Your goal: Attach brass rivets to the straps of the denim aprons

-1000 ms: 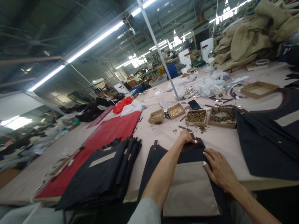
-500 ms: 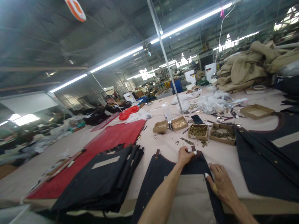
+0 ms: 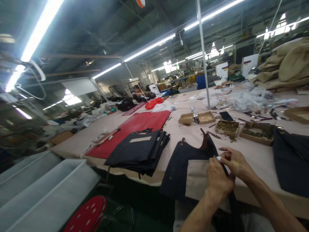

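A dark apron [image 3: 177, 164] with a beige patch pocket [image 3: 196, 175] and brown trim lies partly on the table, its lower part hanging over the front edge. My left hand [image 3: 218, 177] is closed on the apron's right edge beside the pocket. Right against it, my right hand [image 3: 238, 162] pinches the same edge, with white wrapping on a fingertip. The edge is lifted between my hands, and the fingers hide what exactly they grip. A brown tab [image 3: 182, 140] stands at the apron's upper left corner.
Folded dark aprons [image 3: 135, 154] are stacked on the left by a red sheet [image 3: 149, 120]. Small boxes of metal fittings [image 3: 227, 127] stand behind my hands. More dark cloth [image 3: 289, 161] lies right. A metal pole [image 3: 205, 64] rises from the table; a red stool [image 3: 87, 214] stands below.
My left hand has left the top brown tab and come down to the right edge, meeting my right hand. That edge is now lifted. The view has swung left and down.
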`<state>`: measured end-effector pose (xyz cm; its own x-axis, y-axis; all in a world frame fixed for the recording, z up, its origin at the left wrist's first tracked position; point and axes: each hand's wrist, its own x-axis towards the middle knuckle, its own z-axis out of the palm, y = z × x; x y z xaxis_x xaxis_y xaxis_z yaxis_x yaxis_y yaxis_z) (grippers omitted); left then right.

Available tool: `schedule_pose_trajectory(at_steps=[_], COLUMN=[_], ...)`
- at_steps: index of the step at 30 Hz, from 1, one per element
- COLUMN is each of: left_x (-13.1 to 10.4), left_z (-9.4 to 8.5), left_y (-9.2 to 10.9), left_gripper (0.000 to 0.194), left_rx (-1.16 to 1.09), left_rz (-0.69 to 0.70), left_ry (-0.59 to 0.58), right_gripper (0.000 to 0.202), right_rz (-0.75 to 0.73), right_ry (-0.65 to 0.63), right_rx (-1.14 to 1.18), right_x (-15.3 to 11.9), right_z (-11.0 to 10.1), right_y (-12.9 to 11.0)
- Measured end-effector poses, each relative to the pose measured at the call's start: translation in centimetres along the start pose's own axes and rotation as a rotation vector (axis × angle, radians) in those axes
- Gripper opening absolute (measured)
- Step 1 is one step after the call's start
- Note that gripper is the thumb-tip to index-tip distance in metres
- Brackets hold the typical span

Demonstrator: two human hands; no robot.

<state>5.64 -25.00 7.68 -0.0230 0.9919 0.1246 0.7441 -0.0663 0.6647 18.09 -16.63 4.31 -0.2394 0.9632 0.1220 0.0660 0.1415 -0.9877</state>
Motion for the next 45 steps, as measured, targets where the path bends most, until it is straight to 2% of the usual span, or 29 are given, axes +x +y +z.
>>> schedule_pose_trajectory(at_steps=[2, 3, 5, 7, 9, 11, 13, 14, 17, 18, 20, 23, 26, 28, 29, 31, 33, 36, 39, 41, 45], left_x=[-0.2, -0.2, -0.2, -0.2, -0.1, 0.0, 0.0, 0.0, 0.4, 0.7, 1.7, 3.7, 6.0, 7.6, 8.4, 10.0, 11.8, 14.8, 18.2, 20.7, 25.6], left_z=[-2.3, -3.9, -8.0, -12.8, -17.8, -22.4, -26.5, -28.2, -32.2, -33.1, -33.7, -31.8, -27.9, -25.2, -24.0, -21.7, -19.2, -14.3, -8.8, -5.5, -0.4], left_y=[0.8, 1.1, 1.9, 2.9, 3.9, 4.8, 5.5, 5.7, 5.2, 4.6, 2.2, -3.5, -9.9, -13.1, -14.3, -15.9, -16.3, -15.9, -14.7, -13.8, -11.6], left_gripper=[0.054, 0.054, 0.053, 0.046, 0.04, 0.042, 0.045, 0.047, 0.056, 0.057, 0.055, 0.048, 0.04, 0.03, 0.027, 0.024, 0.025, 0.029, 0.03, 0.028, 0.028], left_rx=[0.028, 0.037, 0.018, -0.062, -0.19, -0.306, -0.425, -0.488, -0.637, -0.661, -0.671, -0.623, -0.496, -0.251, -0.088, 0.221, 0.367, 0.337, 0.284, 0.292, 0.341], left_rz=[0.001, 0.014, 0.066, 0.106, 0.125, 0.122, 0.082, 0.053, -0.017, -0.037, -0.095, -0.212, -0.313, -0.4, -0.428, -0.418, -0.323, -0.134, 0.012, 0.054, 0.105], left_ry=[0.118, 0.171, 0.203, 0.149, 0.076, 0.142, 0.226, 0.23, 0.118, 0.072, -0.002, -0.089, -0.105, -0.051, -0.001, 0.102, 0.137, 0.06, -0.005, -0.027, -0.083], right_gripper=[0.074, 0.073, 0.072, 0.073, 0.076, 0.075, 0.072, 0.069, 0.057, 0.054, 0.051, 0.048, 0.045, 0.052, 0.057, 0.06, 0.054, 0.047, 0.048, 0.049, 0.05], right_rz=[-0.033, -0.051, -0.065, -0.017, 0.096, 0.208, 0.274, 0.296, 0.367, 0.373, 0.325, 0.218, 0.189, 0.121, 0.046, -0.161, -0.336, -0.394, -0.376, -0.364, -0.344], right_ry=[-0.036, -0.041, -0.008, 0.082, 0.133, 0.095, 0.002, -0.053, -0.209, -0.215, -0.12, 0.086, 0.201, 0.293, 0.321, 0.298, 0.203, 0.142, 0.158, 0.163, 0.171], right_rx=[0.114, 0.167, 0.257, 0.295, 0.282, 0.279, 0.352, 0.425, 0.673, 0.707, 0.616, 0.327, 0.175, 0.024, -0.113, -0.469, -0.805, -1.035, -1.099, -1.107, -1.116], right_x=[-0.2, -0.2, 0.2, 0.9, 1.4, 1.3, 0.5, 0.0, -1.3, -1.5, -1.5, -1.0, -0.7, -1.0, -1.2, -1.6, -2.0, -2.1, -1.9, -1.7, -1.4], right_z=[1.3, 1.8, 2.4, 2.7, 3.0, 3.6, 4.3, 4.6, 4.6, 4.2, 3.0, 1.0, -0.1, -0.5, -0.6, -0.8, -1.2, -1.6, -1.5, -1.3, -1.0], right_y=[-2.9, -4.0, -4.8, -3.9, -1.9, 0.0, 1.1, 1.3, 1.2, 1.2, 1.7, 3.2, 4.9, 5.8, 6.3, 7.4, 8.6, 10.4, 11.3, 11.4, 11.1])
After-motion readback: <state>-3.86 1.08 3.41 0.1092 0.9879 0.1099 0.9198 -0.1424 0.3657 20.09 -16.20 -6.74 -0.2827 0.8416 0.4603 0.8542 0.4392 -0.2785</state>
